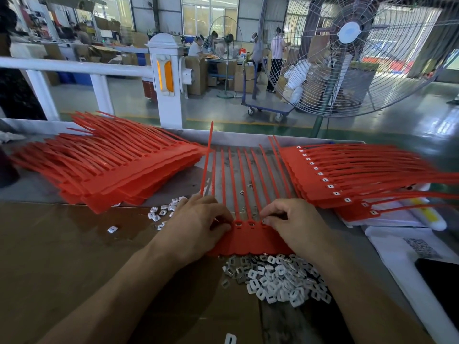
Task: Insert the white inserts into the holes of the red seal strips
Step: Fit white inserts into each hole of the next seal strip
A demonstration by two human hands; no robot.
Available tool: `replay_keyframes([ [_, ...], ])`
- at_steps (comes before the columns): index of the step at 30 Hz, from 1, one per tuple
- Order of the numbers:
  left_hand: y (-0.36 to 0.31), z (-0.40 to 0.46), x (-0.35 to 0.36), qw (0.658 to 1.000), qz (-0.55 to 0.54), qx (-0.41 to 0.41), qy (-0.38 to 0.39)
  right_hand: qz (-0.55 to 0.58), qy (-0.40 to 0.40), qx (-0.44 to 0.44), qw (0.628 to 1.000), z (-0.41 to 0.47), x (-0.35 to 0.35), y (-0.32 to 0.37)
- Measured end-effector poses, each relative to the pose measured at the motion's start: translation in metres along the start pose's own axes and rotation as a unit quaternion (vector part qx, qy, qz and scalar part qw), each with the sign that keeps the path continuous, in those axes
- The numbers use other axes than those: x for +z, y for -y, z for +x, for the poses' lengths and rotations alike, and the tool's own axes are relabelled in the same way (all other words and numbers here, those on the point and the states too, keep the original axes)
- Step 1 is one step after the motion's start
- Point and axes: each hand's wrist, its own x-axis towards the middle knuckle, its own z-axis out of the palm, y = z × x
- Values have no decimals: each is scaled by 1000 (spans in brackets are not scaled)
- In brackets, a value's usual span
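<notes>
A loose heap of white inserts (278,279) lies on the workbench (280,321) nearest the camera, spilling from the near edge of a red seal sheet (248,240), a joined row of strips lying flat on the bench. Both hands rest on that sheet. The left hand (196,225) covers its left end, fingers curled down with the tips pressing at the row of holes; what they pinch, if anything, is hidden. The right hand (295,224) covers the right end, fingers bent and fingertips together at a hole near the sheet's right side, seemingly pressing an insert in, though the part itself is too small to make out. Between the hands, two holes show pale fittings. The sheet's thin tails (246,175) fan away from the hands across bare metal. Left of the sheet, a cardboard sheet (69,244) carries scattered inserts (161,212). Farther left sits a stack of red strips (111,167); right of the sheet, another stack (347,177) shows white inserts already seated. Beyond the bench stand a white railing post (169,78), a large floor fan (352,45) and a blue trolley (268,105).
</notes>
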Motion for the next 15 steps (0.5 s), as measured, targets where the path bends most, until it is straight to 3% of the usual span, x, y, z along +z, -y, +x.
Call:
replay_keyframes([
  [15,2,0,2,1000,-1,6,-2,-47,-5,-15,999,0,4,-5],
])
